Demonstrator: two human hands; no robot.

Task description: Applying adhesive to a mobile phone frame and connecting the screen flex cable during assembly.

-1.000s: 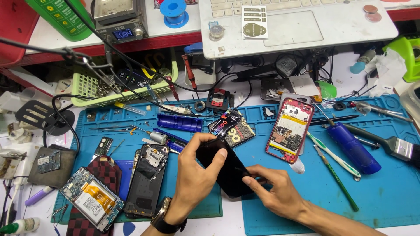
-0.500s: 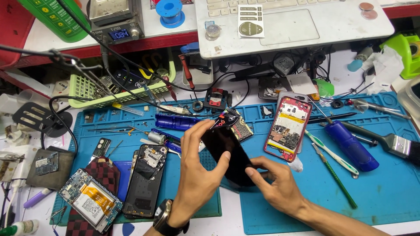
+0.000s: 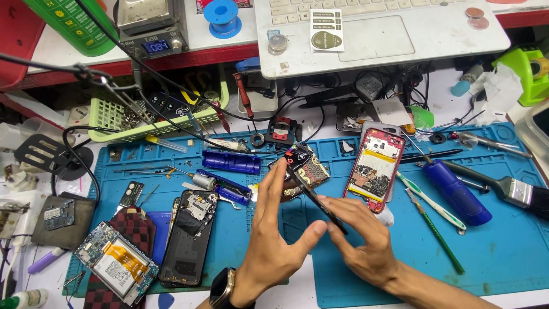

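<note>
over blue mat (image 3: pixel 503 252), left hand (image 3: pixel 273 240), right hand (image 3: pixel 360 234) tilting phone (image 3: pixel 317 194)

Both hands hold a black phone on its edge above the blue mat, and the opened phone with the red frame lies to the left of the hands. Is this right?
Not quite. The head view shows the left hand and right hand holding the black phone on its edge above the blue mat, but the opened phone with the red frame lies to the right of the hands, not the left.
</note>
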